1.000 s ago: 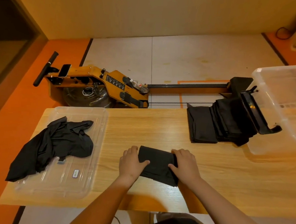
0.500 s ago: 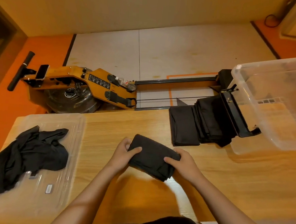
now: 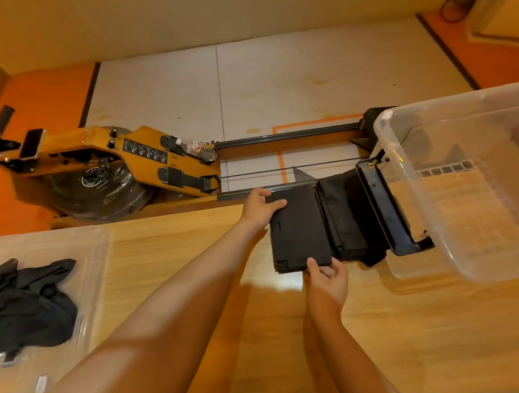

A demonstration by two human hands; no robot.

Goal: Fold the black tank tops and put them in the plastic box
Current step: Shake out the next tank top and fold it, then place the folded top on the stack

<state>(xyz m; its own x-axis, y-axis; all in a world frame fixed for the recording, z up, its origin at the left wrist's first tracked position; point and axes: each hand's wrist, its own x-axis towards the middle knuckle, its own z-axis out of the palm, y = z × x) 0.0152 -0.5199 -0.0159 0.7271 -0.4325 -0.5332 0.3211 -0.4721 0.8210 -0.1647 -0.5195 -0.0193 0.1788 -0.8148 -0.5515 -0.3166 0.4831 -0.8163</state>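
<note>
Both hands hold one folded black tank top, right of centre in the frame. The left hand grips its far left corner, thumb on top and fingers curled underneath. The right hand pinches its near right corner between thumb and fingers. The top lies flat and low over the wooden worktop; layered edges show at its near end, and I cannot tell whether another top lies under it.

Just beside it, to the right, is a stack of folded tops, pressed up against the black latch of the clear plastic box at the right edge. The box seems tipped toward the stack, and no garment shows inside it.

The step appears to be setting this folded top down with the others. Next would be releasing it squarely, then fetching an unfolded one.

At lower left, a clear lid carries a crumpled heap of black tank tops. A rowing machine stands beyond the worktop.
</note>
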